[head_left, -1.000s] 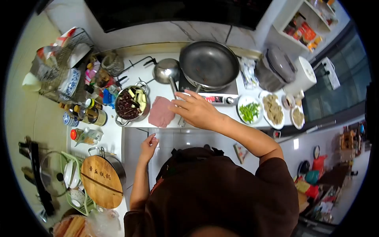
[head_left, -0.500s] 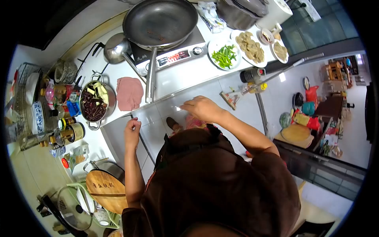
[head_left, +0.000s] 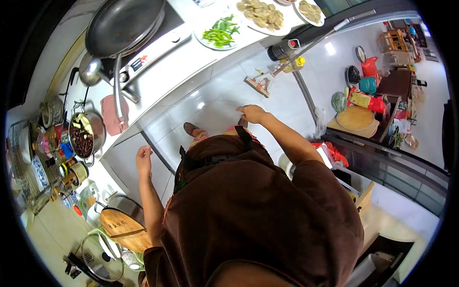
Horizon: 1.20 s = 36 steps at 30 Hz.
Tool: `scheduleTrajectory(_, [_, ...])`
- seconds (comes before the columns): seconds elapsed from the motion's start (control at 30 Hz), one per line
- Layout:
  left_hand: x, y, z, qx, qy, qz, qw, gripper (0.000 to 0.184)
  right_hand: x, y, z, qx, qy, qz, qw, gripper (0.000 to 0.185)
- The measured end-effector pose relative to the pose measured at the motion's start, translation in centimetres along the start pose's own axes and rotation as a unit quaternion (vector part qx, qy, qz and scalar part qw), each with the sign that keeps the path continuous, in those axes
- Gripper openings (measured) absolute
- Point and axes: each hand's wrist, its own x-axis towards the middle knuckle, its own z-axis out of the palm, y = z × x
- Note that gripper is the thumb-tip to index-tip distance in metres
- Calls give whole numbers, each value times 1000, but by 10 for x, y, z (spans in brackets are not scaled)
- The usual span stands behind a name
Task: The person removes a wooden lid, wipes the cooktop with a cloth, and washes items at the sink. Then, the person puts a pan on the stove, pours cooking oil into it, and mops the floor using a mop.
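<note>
My left hand (head_left: 144,160) hangs in the air beside the counter's front edge, its fingers loosely curled in with nothing seen in them. My right hand (head_left: 252,114) is held over the floor in front of my body, a finger stretched out, empty. Nearest the left hand on the counter lie a folded reddish cloth (head_left: 111,116) and a steel pot (head_left: 98,131) of dried red chilies and pale pieces. The wok (head_left: 122,28) sits on the cooktop, its handle reaching over the cloth. Neither hand touches any of these.
A plate of cut green peppers (head_left: 221,33) and plates of pale sliced food (head_left: 260,14) stand along the counter. A ladle (head_left: 91,71) lies by the wok. A floor squeegee (head_left: 259,86) leans near bottles. A wooden lid (head_left: 122,227) is at lower left.
The view has turned and shifted, so the counter, wok and plates sit further up and left. Both hands stay empty; my body has moved back from the counter.
</note>
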Motion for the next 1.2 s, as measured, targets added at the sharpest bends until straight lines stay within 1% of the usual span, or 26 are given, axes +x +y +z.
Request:
scheduleTrajectory(0.13, [-5, -29, 38, 28, 10, -36, 999, 24, -40, 74, 25, -5, -52, 52, 997, 41])
scheduleTrajectory(0.23, [-3, -74, 74, 27, -12, -61, 998, 27, -73, 135, 46, 23, -42, 86, 995, 41])
scheduleTrajectory(0.27, [-5, -71, 92, 23, -20, -68, 997, 28, -82, 155, 47, 24, -40, 94, 994, 41])
scheduleTrajectory(0.3, [-11, -70, 109, 48, -23, -97, 994, 30, -91, 176, 49, 28, -25, 94, 995, 40])
scheduleTrajectory(0.37, [-17, -77, 146, 48, -38, -102, 993, 31, -109, 208, 50, 39, 1, 94, 995, 39])
scheduleTrajectory(0.4, [-21, -79, 158, 52, -45, -106, 992, 31, -118, 222, 52, 54, 2, 113, 992, 39])
scheduleTrajectory(0.47, [-31, -65, 187, 76, -68, -108, 989, 34, -130, 251, 46, 79, 10, 151, 985, 40])
scheduleTrajectory(0.53, [-29, -44, 211, 109, -95, -107, 984, 36, -138, 276, 41, 100, 47, 157, 981, 39])
scheduleTrajectory(0.6, [-18, -24, 231, 128, -111, -70, 983, 37, -140, 297, 44, 144, 73, 180, 970, 39])
scheduleTrajectory(0.67, [3, -5, 249, 172, -131, -41, 975, 36, -146, 310, 41, 158, 83, 194, 965, 39])
scheduleTrajectory(0.7, [14, 4, 260, 171, -133, -34, 976, 35, -145, 318, 36, 165, 91, 202, 961, 39])
scheduleTrajectory(0.83, [52, 39, 306, 172, -157, -10, 972, 29, -150, 339, 27, 176, 83, 252, 948, 42])
scheduleTrajectory(0.93, [65, 60, 342, 214, -172, -9, 961, 28, -150, 362, 9, 148, 107, 253, 950, 44])
scheduleTrajectory(0.97, [67, 67, 353, 214, -181, -13, 960, 30, -146, 373, 2, 147, 133, 259, 945, 45])
scheduleTrajectory(1.03, [68, 78, 371, 242, -190, 16, 951, 31, -138, 399, -11, 143, 176, 265, 937, 46])
scheduleTrajectory(1.1, [64, 91, 386, 268, -183, 30, 945, 32, -128, 423, -30, 148, 180, 302, 925, 46])
scheduleTrajectory(1.2, [37, 105, 398, 201, -173, 34, 964, 31, -104, 466, -56, 142, 168, 338, 915, 48])
